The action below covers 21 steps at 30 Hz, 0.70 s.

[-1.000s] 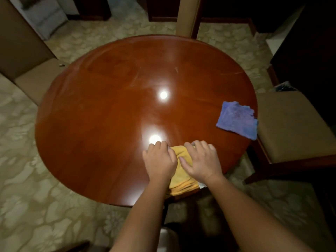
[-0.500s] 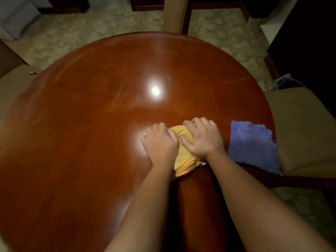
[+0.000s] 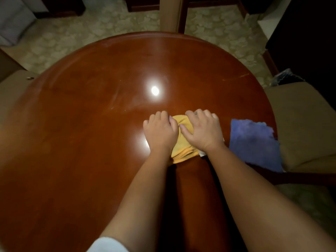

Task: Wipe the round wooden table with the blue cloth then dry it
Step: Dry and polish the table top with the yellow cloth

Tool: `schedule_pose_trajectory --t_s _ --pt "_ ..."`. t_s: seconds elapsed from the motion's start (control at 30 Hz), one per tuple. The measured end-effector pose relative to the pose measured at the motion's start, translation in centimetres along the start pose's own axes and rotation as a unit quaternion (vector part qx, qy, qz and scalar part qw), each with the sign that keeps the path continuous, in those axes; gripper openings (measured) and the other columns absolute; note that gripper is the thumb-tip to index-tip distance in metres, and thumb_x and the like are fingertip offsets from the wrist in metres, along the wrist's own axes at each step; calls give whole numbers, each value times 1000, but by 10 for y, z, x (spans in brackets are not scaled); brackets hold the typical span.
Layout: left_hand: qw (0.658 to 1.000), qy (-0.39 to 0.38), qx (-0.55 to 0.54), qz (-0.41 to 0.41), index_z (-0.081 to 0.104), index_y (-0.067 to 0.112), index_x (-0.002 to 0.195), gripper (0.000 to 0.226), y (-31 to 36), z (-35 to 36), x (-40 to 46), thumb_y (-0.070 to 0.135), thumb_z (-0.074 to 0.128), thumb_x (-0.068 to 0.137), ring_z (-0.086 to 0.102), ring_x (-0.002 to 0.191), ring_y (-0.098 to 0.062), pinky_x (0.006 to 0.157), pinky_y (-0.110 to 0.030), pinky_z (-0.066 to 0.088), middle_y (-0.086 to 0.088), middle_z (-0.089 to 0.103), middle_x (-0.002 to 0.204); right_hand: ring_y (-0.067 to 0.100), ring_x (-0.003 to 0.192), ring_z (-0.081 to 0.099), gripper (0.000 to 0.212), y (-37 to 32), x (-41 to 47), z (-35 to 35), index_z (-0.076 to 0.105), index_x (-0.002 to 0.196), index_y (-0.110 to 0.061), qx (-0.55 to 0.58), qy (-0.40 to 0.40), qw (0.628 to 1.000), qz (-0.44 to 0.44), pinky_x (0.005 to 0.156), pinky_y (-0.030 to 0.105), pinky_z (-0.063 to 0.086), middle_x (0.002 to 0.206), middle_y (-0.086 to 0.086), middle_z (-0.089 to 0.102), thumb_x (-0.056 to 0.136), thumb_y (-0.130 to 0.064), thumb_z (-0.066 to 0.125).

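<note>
The round, glossy red-brown wooden table (image 3: 87, 128) fills most of the head view. On it, right of centre, lies a bunched, folded yellow cloth (image 3: 181, 144). My left hand (image 3: 161, 132) and my right hand (image 3: 201, 132) lie side by side on that cloth, fingers curled over its far edge, pressing it to the wood. The blue cloth (image 3: 254, 142) sits flat at the table's right edge, just right of my right wrist, its near corner hanging over the rim. Neither hand touches it.
A tan cushioned chair (image 3: 301, 124) stands tight against the table's right side, and another chair seat (image 3: 12, 82) is at the left. A chair back (image 3: 170, 13) rises beyond the far edge. Dark furniture (image 3: 309, 33) stands at the right on patterned carpet.
Both hands have pushed the yellow cloth from the near edge toward the table's middle. My head has leaned in over the table. The blue cloth has stayed put.
</note>
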<state>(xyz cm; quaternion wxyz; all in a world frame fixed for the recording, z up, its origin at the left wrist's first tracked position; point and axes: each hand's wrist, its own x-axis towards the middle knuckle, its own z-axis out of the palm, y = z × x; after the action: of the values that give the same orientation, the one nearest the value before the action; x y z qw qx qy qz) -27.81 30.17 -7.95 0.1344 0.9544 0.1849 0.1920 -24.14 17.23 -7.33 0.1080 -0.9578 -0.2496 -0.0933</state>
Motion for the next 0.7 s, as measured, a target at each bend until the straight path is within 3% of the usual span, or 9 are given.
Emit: schedule_pose_trajectory --t_s 0.2,0.37,0.7 --pt "999 -30 15 -24 52 16 74 31 8 -28 -88 32 28 87 51 70 -21 66 -35 39 1 55 72 27 87 56 52 -8 -87 -21 60 108 -17 5 -18 1000 -18 72 38 41 93 5 61 87 -54 31" --pt "999 -26 13 -39 54 15 72 33 13 -45 -139 32 27 84 53 69 -22 65 -34 35 0 57 70 26 82 57 46 -12 -137 -29 62 104 -17 9 -8 999 -37 69 37 41 88 4 60 85 -52 38" --pt "998 -22 51 -35 54 14 69 34 16 -27 -92 31 28 81 53 64 -25 63 -34 35 -2 58 66 27 79 56 48 -1 -87 -15 64 101 -16 7 13 999 -45 68 37 41 86 4 60 83 -52 38"
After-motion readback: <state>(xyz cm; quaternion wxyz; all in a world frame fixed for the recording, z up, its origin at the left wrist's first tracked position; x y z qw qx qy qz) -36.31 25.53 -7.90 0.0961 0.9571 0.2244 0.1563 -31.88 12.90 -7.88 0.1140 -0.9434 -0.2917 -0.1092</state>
